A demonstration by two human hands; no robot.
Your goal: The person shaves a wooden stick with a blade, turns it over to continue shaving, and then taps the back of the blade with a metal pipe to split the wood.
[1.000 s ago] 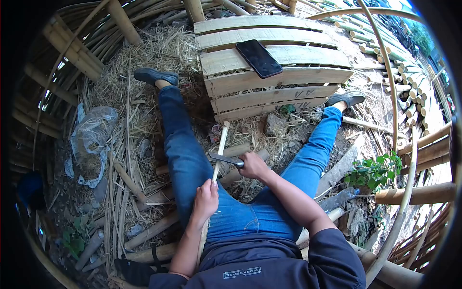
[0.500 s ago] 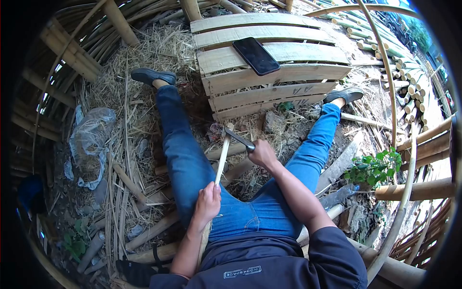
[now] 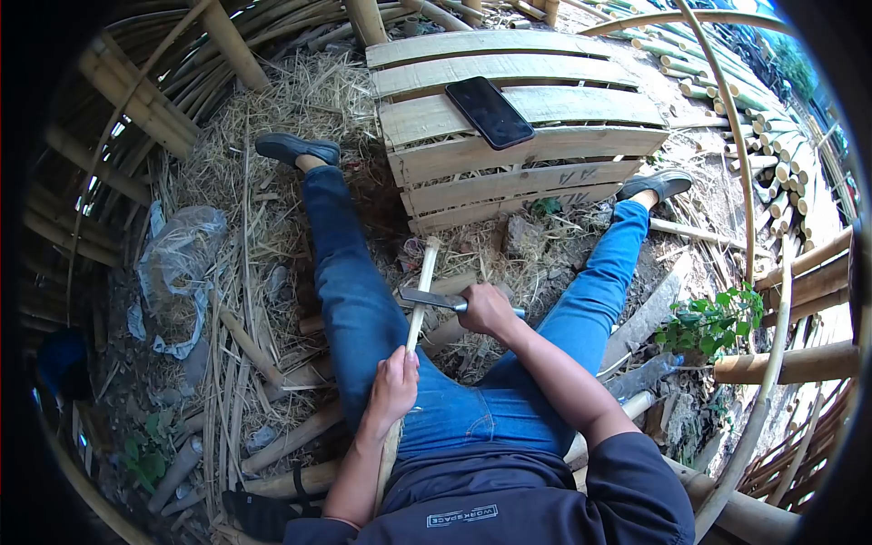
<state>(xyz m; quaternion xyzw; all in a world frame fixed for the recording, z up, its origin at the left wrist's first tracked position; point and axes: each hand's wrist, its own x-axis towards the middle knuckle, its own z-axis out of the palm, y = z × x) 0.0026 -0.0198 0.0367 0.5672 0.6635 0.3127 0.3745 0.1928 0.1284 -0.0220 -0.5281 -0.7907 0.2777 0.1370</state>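
A long pale bamboo strip (image 3: 427,272) runs up from beside my waist, between my legs, toward the wooden crate. My left hand (image 3: 395,383) is closed around it near my left thigh. In my right hand (image 3: 488,310) is a knife (image 3: 431,298) with a broad flat blade, my fingers wrapped around its handle. The blade lies across the strip, a little above my left hand, pointing left.
A slatted wooden crate (image 3: 527,107) stands in front of me with a phone (image 3: 490,111) on top. Straw and bamboo pieces cover the ground. A clear plastic bag (image 3: 184,247) lies left, a leafy plant (image 3: 713,320) grows right, and cut bamboo poles (image 3: 779,154) are stacked behind it.
My right hand has drawn the knife down along the bamboo strip, from near its far end toward my left hand. My left hand keeps its hold.
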